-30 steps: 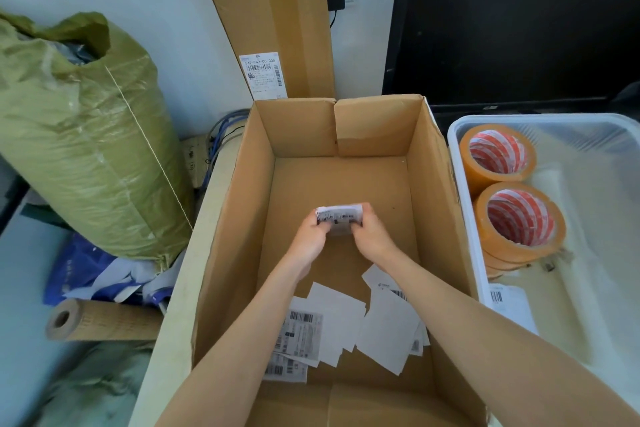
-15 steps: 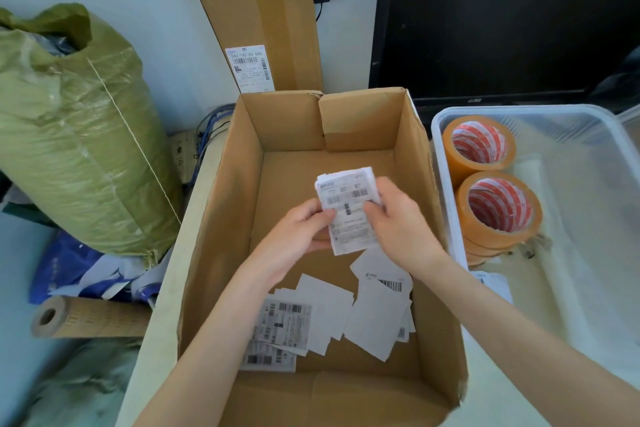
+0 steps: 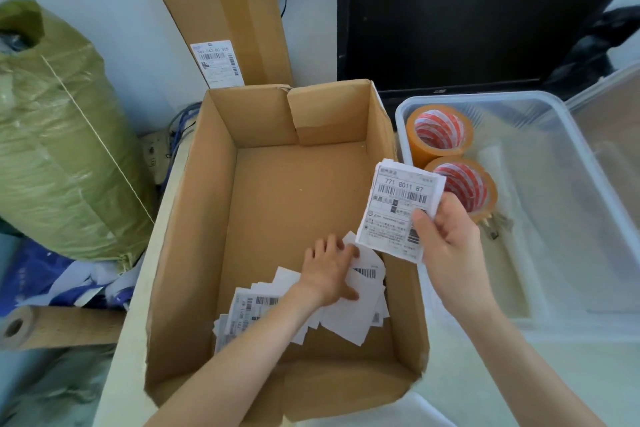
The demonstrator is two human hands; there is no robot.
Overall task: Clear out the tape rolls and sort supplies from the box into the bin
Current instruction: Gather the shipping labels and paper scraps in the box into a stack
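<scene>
The right hand (image 3: 450,236) pinches a small stack of labels (image 3: 398,211) between thumb and fingers and holds it upright over the box's right wall — just at the seam where the cardboard box (image 3: 194,253) meets the clear bin (image 3: 588,184). The stack's long axis runs roughly from the near edge of the desk to the far one, tilted a little, and the bin lies directly to its right, so the right hand is plainly the nearer of the 2 for a drop there. In the bin's far-left corner 2 tape rolls (image 3: 450,163) already sit, 1 in front of the other.

The left hand (image 3: 329,270) is down inside the box, fingers spread flat on the loose labels (image 3: 349,308) scattered across its near-right floor; it presses on them rather than grips. Those sheets lie below and to the left of the held stack — probably the next to be gathered.
</scene>
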